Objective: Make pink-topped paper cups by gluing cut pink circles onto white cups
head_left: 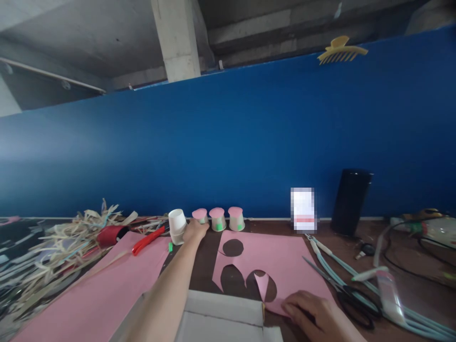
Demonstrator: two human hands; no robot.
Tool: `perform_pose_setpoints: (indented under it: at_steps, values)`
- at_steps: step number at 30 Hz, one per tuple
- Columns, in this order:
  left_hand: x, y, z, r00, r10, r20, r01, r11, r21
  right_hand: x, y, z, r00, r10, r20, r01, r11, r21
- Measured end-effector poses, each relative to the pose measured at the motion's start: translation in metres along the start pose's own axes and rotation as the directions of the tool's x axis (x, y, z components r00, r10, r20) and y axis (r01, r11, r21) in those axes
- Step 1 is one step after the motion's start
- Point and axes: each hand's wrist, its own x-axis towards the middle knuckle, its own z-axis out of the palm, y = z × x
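Pink-topped small paper cup (200, 216) stands at the far edge of our brown table (359, 266), against the blue wall, leftmost in a row with two more pink-topped cups (227, 219). Our left hand (195, 229) reaches out to it, fingers curled at its base and touching it; we cannot tell whether they fully close around it. Just left of that hand stands a white upside-down paper cup (177, 226). Our right hand (311, 311) lies flat, fingers loosely spread, pressing the near edge of a pink paper sheet with round holes cut out (285, 261). Black-handled scissors (342, 289) lie just right of that sheet. A red-handled cutter (147, 240) rests on a second pink sheet (92, 299) to our left
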Motion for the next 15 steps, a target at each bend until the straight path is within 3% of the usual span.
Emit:
perform_pose_setpoints:
  at_steps: [9, 15]
  values:
    - [-0.008, -0.004, -0.006, 0.998, 0.037, 0.049, -0.04, 0.997, 0.062, -0.002, 0.0, -0.002, 1.0, -0.01, 0.011, 0.009, 1.0, 0.018]
    - [-0.031, -0.016, -0.015, 0.987, 0.121, 0.103, -0.132, 0.985, 0.115, -0.002, 0.001, -0.004, 1.0, -0.027, 0.004, 0.027, 0.998, 0.05]
